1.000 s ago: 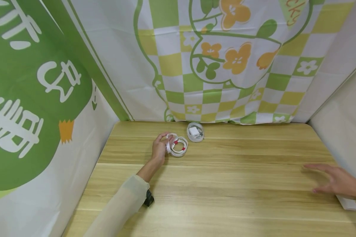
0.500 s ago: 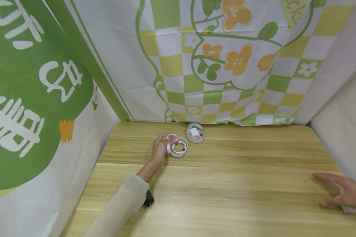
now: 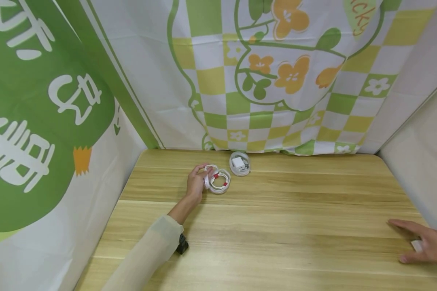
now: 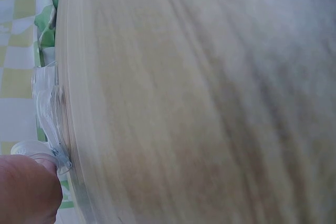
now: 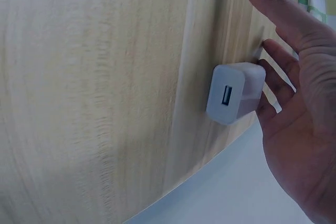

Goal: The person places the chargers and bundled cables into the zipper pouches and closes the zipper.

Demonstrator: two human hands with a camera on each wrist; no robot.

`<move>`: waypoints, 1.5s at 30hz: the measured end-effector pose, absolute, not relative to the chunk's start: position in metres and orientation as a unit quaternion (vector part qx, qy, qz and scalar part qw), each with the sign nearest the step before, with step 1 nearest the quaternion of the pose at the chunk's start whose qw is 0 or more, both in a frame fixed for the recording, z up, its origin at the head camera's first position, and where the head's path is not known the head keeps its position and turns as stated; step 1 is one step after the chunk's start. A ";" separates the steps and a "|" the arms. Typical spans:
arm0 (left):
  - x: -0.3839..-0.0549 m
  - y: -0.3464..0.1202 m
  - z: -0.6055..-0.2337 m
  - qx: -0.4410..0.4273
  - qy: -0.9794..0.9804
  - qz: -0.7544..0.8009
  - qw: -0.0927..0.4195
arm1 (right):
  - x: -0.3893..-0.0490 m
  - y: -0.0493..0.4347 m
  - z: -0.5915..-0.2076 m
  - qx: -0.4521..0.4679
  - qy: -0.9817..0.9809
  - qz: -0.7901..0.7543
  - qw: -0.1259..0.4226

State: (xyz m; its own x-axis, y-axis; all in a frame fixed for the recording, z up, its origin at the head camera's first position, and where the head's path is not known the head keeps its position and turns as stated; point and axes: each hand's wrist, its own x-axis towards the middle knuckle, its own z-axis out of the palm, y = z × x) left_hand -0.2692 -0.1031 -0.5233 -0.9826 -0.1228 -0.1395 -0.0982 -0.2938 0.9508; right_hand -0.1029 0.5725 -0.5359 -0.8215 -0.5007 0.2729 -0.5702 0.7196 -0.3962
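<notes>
At the back left of the table, my left hand (image 3: pixel 195 184) holds the raised clear lid of a small round case (image 3: pixel 221 191). Inside lies a coiled white cable (image 3: pixel 222 173) with red ties. In the left wrist view, part of that hand (image 4: pixel 29 190) shows beside the clear plastic lid (image 4: pixel 31 148). Far to the right, my right hand (image 3: pixel 431 246) is spread around a white USB charger (image 3: pixel 417 245). In the right wrist view, the charger (image 5: pixel 228 95) stands on the table with its port showing; the fingers are behind it and the thumb is apart.
A second clear round case (image 3: pixel 240 172), with a white plug (image 3: pixel 238 162) and cable in it, sits at the table's back edge. A printed cloth (image 3: pixel 276 121) hangs behind the wooden table (image 3: pixel 276 226). The charger is near the table's right edge.
My right hand has moved right and toward me, so that the white charger now shows between thumb and fingers. The left hand and the case have stayed in place.
</notes>
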 end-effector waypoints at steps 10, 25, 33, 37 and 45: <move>-0.268 -0.104 -0.524 0.088 -0.599 -0.796 0.007 | -0.099 0.586 -0.539 0.291 -0.923 0.240 0.077; -0.269 -0.104 -0.526 0.082 -0.599 -0.797 0.001 | -0.093 0.605 -0.551 0.321 -0.906 0.260 0.095; -0.270 -0.104 -0.526 0.081 -0.602 -0.795 0.002 | -0.092 0.616 -0.557 0.333 -0.900 0.268 0.079; -0.270 -0.104 -0.525 0.084 -0.605 -0.792 0.001 | -0.092 0.619 -0.557 0.326 -0.904 0.264 0.084; -0.270 -0.103 -0.525 0.086 -0.609 -0.789 0.001 | -0.089 0.612 -0.557 0.308 -0.882 0.345 0.087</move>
State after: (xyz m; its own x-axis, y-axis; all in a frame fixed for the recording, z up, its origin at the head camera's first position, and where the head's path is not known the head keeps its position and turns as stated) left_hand -0.2699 -0.1034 -0.5247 -0.9853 -0.1058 -0.1343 -0.1031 -0.2593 0.9603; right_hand -0.0890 0.6117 -0.5575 -0.7950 -0.4836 0.3663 -0.6037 0.5714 -0.5559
